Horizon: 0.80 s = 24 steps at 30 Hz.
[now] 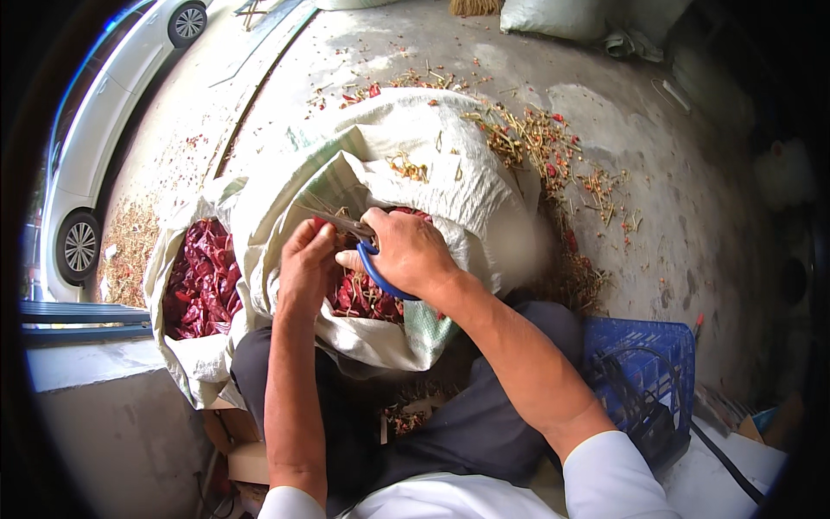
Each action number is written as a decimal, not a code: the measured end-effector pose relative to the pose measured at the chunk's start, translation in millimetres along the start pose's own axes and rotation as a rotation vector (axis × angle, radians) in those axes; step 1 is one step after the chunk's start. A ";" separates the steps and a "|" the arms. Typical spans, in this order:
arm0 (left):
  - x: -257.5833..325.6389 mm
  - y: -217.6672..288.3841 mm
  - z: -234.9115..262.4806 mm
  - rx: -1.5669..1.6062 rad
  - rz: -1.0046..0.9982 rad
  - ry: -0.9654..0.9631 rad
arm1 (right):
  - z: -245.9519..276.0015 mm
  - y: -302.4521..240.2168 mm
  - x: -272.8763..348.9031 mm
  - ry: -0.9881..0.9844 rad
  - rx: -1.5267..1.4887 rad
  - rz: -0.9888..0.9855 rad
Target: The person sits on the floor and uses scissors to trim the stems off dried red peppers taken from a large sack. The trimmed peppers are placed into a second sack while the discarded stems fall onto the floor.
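Observation:
Over an open white woven sack (406,130), my right hand (411,251) grips scissors (380,275) with blue handles, their blades pointing left. Just beside the blades, my left hand (304,264) pinches a dried red chili (319,222) between thumb and fingers; its stem end lies by the blades. Below both hands, the sack's mouth shows many dark red dried chilies (367,298) with pale stems among them. A second white sack to the left holds shiny dark red chilies (204,281).
Cut stems and chili bits (527,147) litter the concrete beyond the sack. A blue plastic crate (640,346) stands at my right with a dark object and cable. A white car (121,86) is at far left; filled sacks (558,17) lie at the back.

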<state>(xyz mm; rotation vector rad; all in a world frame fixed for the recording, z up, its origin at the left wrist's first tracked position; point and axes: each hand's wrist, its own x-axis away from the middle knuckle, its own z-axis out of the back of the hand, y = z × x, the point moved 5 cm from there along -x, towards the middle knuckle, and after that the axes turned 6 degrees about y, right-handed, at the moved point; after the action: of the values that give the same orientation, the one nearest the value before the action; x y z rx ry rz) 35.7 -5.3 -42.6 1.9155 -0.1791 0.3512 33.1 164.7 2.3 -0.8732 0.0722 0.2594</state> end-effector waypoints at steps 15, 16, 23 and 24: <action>-25.9 -73.2 68.2 -1.989 -0.027 -0.150 | 35.1 18.3 -12.1 0.105 -0.216 -0.172; -27.9 -74.5 71.3 -1.975 -0.020 -0.198 | 34.2 17.7 -12.9 0.108 -0.225 -0.166; -9.3 -10.6 35.7 -1.322 -0.169 -0.064 | 25.4 20.2 -18.4 0.138 -0.256 -0.176; -7.8 -7.0 39.2 -1.134 -0.179 -0.006 | 26.5 16.5 -17.8 0.105 -0.292 -0.212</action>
<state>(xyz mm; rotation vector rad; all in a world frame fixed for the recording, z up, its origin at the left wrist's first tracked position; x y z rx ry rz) 36.6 -39.5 -64.3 0.8008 -0.1574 0.0719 10.5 191.6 10.0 -1.1761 0.0392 0.0240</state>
